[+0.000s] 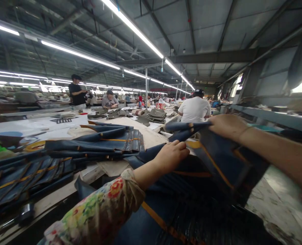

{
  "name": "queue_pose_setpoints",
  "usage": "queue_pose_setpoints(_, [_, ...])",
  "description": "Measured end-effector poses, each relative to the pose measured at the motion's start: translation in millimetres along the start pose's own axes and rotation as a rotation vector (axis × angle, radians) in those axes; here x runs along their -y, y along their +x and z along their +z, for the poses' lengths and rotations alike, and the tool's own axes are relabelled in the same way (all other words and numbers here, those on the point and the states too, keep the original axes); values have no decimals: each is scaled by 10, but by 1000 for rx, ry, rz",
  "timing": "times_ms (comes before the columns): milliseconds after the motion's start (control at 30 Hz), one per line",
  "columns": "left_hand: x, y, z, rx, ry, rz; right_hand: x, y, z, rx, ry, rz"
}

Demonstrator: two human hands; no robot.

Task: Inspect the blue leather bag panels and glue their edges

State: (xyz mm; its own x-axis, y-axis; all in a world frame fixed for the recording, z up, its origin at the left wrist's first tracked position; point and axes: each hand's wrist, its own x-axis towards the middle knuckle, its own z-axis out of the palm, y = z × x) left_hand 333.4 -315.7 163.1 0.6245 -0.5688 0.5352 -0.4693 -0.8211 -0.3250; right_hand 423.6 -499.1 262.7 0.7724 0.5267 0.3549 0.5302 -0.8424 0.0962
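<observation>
My right hand [226, 127] is raised, its fingers closed on the upper edge of a dark blue leather-like panel [214, 156] with an orange stripe, which hangs down below it. In the centre, my left hand [170, 156] has its fingers curled over another dark blue piece [151, 152]; its fingertips are partly hidden. More dark blue panels [151, 197] with orange bands lie beneath both hands, across the near edge. On the table at left rests a stack of folded dark blue panels [94, 144], with further striped panels [25, 175] nearer to me.
A white table [74, 126] stretches away at left, with a yellow dish [35, 146] on it. Grey-green pieces [156, 115] lie piled farther back. A person in white [195, 108] sits ahead; a person in black [76, 92] stands at left. A black knob [27, 213] sits low left.
</observation>
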Motion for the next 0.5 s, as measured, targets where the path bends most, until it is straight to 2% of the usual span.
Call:
queue_pose_setpoints(133, [-8,0,-5,-39,21,0,566,157,280,191,-29,-159])
queue_pose_setpoints(233, [56,-138,81,-138,13,-72,827,277,400,275,3,-218])
queue_pose_setpoints(367, [130,-396,342,-338,-118,-406,843,324,451,325,22,-224])
queue_pose_setpoints(433, [163,-549,503,-364,-209,-523,802,304,481,346,25,-211])
queue_pose_setpoints(500, [208,-710,644,-379,-303,-580,767,271,512,370,36,-191])
